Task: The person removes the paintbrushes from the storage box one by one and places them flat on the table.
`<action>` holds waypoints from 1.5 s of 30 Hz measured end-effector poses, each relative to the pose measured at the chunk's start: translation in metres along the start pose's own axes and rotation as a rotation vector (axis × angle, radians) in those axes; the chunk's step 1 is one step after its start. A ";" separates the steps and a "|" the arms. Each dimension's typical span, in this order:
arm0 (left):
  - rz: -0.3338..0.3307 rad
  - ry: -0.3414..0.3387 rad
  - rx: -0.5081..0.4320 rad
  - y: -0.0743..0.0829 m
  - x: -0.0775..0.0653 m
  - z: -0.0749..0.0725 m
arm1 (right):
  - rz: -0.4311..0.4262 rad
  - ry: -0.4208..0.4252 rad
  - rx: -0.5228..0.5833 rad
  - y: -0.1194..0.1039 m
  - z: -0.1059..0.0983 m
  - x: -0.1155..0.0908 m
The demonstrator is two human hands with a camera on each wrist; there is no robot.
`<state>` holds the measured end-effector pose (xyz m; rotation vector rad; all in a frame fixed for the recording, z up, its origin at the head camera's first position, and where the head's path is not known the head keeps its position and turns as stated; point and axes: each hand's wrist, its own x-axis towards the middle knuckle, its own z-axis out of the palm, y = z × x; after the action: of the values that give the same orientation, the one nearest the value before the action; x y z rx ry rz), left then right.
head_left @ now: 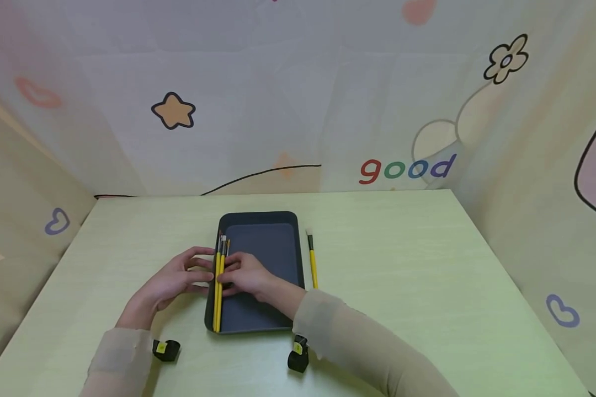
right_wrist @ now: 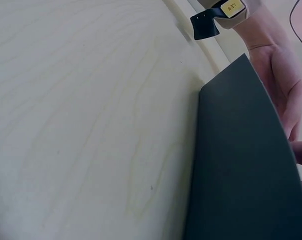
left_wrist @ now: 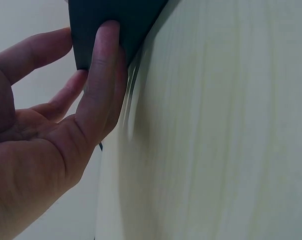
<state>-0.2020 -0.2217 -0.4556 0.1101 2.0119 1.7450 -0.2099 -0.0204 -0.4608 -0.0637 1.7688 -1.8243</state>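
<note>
Several yellow-handled paintbrushes [head_left: 219,298] lie side by side along the left wall of a dark rectangular tray [head_left: 265,314]. Reaching into the tray from the right, my right hand [head_left: 248,275] has curled fingers at the brushes and pinches one at mid-handle; its grip is partly hidden. Outside the tray, my left hand [head_left: 181,275] touches the left wall with loosely bent fingers. The left wrist view shows those fingers [left_wrist: 103,65] against the tray's outer side [left_wrist: 93,25]. In the right wrist view the tray wall [right_wrist: 240,165] hides most of the fingers beyond it.
Another yellow paintbrush [head_left: 313,262] lies on the pale wooden table [head_left: 402,264] just right of the tray. Black wrist cameras with yellow labels, left [head_left: 166,350] and right [head_left: 298,355], hang by the sleeves. Patterned cloth [head_left: 258,110] walls the table at the back and sides.
</note>
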 end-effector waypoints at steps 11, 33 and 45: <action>0.007 0.002 -0.005 -0.002 0.001 0.000 | 0.004 0.005 0.027 0.002 -0.005 0.000; -0.002 0.010 -0.006 -0.001 0.002 0.000 | 0.029 0.002 0.042 -0.011 -0.034 -0.018; -0.013 0.021 -0.005 -0.002 0.001 0.000 | 0.008 -0.023 -0.019 -0.019 -0.050 -0.036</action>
<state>-0.2026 -0.2218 -0.4583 0.0771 2.0186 1.7492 -0.2085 0.0386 -0.4361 -0.0846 1.7685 -1.7949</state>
